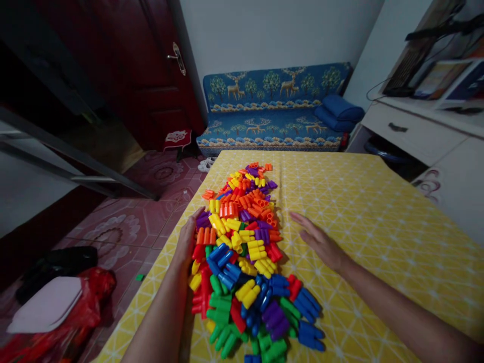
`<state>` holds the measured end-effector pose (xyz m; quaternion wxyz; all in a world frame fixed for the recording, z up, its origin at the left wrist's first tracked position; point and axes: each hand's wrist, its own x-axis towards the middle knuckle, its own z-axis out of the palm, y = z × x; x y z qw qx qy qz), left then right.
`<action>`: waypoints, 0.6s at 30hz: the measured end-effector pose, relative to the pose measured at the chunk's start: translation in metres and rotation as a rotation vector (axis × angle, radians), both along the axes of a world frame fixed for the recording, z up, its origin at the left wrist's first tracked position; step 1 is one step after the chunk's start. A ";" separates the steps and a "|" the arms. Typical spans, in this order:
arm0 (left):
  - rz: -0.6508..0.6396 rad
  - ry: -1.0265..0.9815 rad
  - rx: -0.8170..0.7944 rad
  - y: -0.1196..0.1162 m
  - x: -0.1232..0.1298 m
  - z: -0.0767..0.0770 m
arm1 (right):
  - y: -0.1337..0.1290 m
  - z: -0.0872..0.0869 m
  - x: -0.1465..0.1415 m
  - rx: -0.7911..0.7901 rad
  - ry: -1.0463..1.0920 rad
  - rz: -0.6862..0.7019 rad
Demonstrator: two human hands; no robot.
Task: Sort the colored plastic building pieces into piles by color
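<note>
A long heap of plastic building blocks in red, orange, yellow, green, blue and purple runs down the left half of the table. Each block looks like a row of joined bullet-shaped tubes. Along the heap's left edge lies my left hand, fingers stretched forward and touching or almost touching the blocks. My right hand hovers over the cloth to the right of the heap, fingers extended and apart, holding nothing. A gap of bare cloth separates it from the blocks.
A yellow patterned tablecloth covers the table. Beyond its far edge stands a blue sofa. One green block lies on the floor at left, near a red plastic bag. A white cabinet stands at right.
</note>
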<state>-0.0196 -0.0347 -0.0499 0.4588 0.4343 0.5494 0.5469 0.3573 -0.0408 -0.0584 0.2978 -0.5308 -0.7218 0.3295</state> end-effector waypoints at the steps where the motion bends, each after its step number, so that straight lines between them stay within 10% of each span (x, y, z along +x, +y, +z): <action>1: 0.009 0.000 -0.007 -0.002 -0.001 0.004 | -0.027 -0.002 0.010 -0.001 -0.034 0.033; 8: -0.081 0.198 -0.019 -0.027 -0.014 0.019 | -0.160 -0.014 -0.006 0.180 -0.316 0.210; 18: -0.071 -0.094 0.026 -0.044 -0.001 0.013 | -0.153 -0.006 -0.111 0.331 -0.308 0.207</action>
